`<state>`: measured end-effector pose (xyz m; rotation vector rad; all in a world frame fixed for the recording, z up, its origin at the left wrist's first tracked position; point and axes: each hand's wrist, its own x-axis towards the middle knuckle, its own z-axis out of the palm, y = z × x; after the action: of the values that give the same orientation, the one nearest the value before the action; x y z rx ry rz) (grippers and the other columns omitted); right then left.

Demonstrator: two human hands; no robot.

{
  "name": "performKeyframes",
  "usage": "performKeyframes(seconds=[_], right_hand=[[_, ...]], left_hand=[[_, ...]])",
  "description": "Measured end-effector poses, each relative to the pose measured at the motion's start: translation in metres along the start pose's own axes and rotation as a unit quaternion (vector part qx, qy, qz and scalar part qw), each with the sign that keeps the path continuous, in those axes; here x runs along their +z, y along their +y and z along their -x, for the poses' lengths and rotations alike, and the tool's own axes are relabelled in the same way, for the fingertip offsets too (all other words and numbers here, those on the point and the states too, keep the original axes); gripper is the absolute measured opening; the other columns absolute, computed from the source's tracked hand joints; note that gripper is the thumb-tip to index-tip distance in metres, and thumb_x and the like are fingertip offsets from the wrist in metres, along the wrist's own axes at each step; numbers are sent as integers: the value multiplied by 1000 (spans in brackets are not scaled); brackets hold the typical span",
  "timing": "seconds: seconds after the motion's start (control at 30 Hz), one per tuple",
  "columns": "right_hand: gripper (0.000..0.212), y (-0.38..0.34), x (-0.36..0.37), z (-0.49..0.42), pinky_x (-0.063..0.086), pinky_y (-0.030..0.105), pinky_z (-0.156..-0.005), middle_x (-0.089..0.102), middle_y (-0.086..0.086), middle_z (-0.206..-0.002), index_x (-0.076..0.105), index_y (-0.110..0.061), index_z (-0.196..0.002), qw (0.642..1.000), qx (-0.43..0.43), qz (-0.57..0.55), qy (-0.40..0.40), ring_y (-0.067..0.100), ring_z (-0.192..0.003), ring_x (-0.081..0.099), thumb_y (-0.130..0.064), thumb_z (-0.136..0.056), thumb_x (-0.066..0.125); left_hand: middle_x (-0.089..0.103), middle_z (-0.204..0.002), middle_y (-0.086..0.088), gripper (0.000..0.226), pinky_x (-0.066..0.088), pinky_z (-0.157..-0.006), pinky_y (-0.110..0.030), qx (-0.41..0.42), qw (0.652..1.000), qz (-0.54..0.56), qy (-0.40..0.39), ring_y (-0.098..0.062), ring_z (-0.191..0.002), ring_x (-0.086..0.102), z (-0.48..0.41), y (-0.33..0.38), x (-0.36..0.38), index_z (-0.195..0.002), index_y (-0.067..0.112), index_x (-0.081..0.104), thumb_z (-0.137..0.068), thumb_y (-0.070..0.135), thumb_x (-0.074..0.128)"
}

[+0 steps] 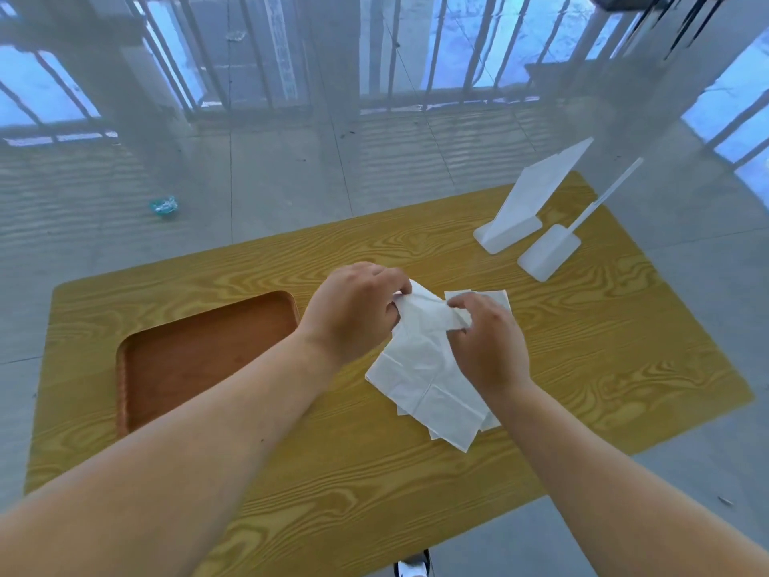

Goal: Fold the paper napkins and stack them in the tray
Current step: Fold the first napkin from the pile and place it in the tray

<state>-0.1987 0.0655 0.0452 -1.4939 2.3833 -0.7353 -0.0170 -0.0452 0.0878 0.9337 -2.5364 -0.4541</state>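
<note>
A white paper napkin (420,368) lies partly unfolded in the middle of the wooden table (374,472), on top of other white napkins whose corners stick out beneath it. My left hand (353,314) pinches the napkin's far upper edge. My right hand (487,347) grips the same edge just to the right, bunching the paper. A brown rectangular tray (125,368) sits to the left with nothing in it; my left forearm crosses its near right corner.
Two white stands, a sloped holder (520,218) and a flat base with a thin upright rod (549,251), occupy the table's far right corner. Beyond the table are grey floor tiles, a crumpled blue wrapper (164,207) and a railing.
</note>
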Motion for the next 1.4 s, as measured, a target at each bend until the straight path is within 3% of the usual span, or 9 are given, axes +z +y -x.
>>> performKeyframes(seconds=[0.1, 0.27, 0.53, 0.73, 0.97, 1.1, 1.2, 1.3, 1.4], right_hand=[[28, -10, -11, -20, 43, 21, -77, 77, 1, -107, 75, -13, -113, 998, -22, -4, 58, 23, -100, 69, -3, -89, 64], [19, -24, -13, -23, 55, 37, -85, 77, 4, -102, 76, -10, -107, 976, -192, 31, 97, 29, -99, 69, -4, -89, 71], [16, 8, 45, 43, 57, 41, -73, 76, 2, -93, 77, -14, -93, 932, -336, 125, -54, 30, -85, 69, -7, -79, 77], [11, 31, 70, 74, 56, 41, -74, 74, 1, -93, 77, -16, -96, 918, -331, 163, -148, 27, -85, 66, -11, -88, 71], [8, 35, 72, 79, 55, 39, -76, 68, -1, -92, 73, -18, -96, 924, -304, 158, -169, 23, -84, 61, -20, -92, 67], [18, 28, 72, 83, 55, 37, -72, 63, -2, -87, 70, -17, -95, 931, -291, 138, -172, 21, -80, 58, -33, -90, 66], [29, 21, 73, 89, 54, 33, -69, 60, -4, -82, 68, -18, -94, 933, -278, 131, -185, 19, -75, 55, -46, -88, 64], [50, 12, 77, 98, 54, 32, -74, 63, -4, -93, 67, -18, -116, 937, -242, 134, -216, 18, -83, 58, -57, -84, 66], [54, 4, 84, 102, 55, 34, -76, 64, -3, -97, 65, -19, -126, 946, -202, 129, -218, 21, -86, 59, -51, -83, 72]], left_hand=[[80, -97, -4, 14, 51, -81, -35, -13, 999, -12, 38, -30, -94, 74, 2, -14, -22, -100, 11, 77, -86, 10, 79], [80, -109, -3, 13, 58, -87, -46, -30, 998, -39, 46, -28, -104, 73, 31, -43, -31, -104, 11, 76, -91, 13, 74], [80, -110, -2, 26, 58, -88, -47, -79, 986, -65, -130, -31, -103, 74, 126, -78, 20, -96, 16, 80, -72, 7, 84], [68, -139, -2, 55, 49, -111, -51, -71, 967, -101, -222, -26, -129, 63, 172, -77, 44, -128, 22, 71, -77, 39, 81], [76, -101, 3, 7, 59, -88, -39, 64, 976, -114, -175, -22, -96, 73, 179, -70, 58, -89, 22, 76, -85, 28, 75], [72, -90, 7, 25, 56, -80, -37, 33, 980, -96, -172, -19, -86, 68, 174, -66, 60, -87, 23, 73, -97, 30, 50], [71, -85, 7, 29, 55, -74, -38, 3, 982, -80, -172, -19, -79, 66, 169, -60, 60, -88, 23, 71, -99, 34, 46], [70, -78, 5, 28, 53, -65, -39, -11, 986, -66, -154, -20, -71, 64, 164, -49, 60, -86, 21, 71, -97, 35, 50], [70, -76, 3, 22, 52, -62, -40, -11, 988, -46, -149, -21, -67, 64, 159, -38, 64, -88, 19, 72, -96, 33, 57]])
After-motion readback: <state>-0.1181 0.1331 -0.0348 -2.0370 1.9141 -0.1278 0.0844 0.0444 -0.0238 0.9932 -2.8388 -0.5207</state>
